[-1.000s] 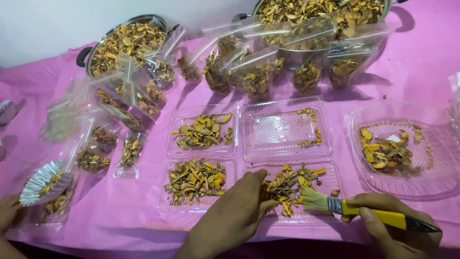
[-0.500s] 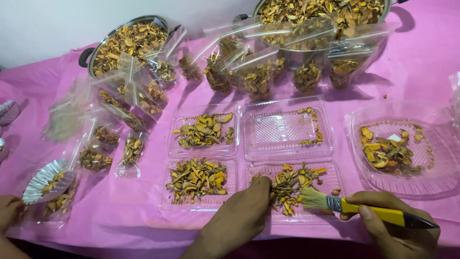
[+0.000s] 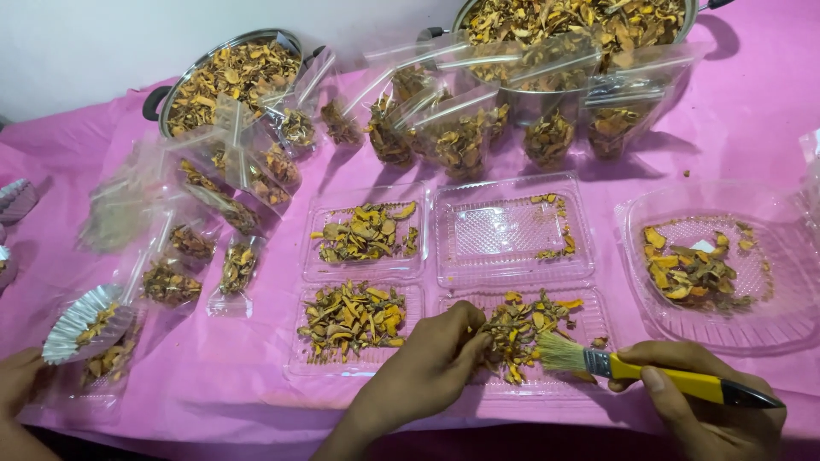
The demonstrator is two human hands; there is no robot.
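Note:
My left hand reaches into the near right clear plastic tray, fingers pinched on dried yellow-brown slices at the left edge of the pile. My right hand grips a yellow-handled paintbrush by its handle. The pale bristles rest on the right side of the same pile, just right of my left fingertips.
Three more clear trays with slices lie on the pink cloth, and a larger tray sits at the right. Two metal pots full of slices and several filled zip bags stand behind. Another person's hand is beside a foil cup.
My left fingers have shifted slightly within the pile and curled tighter on the slices. The brush has stayed almost still at the pile's right side.

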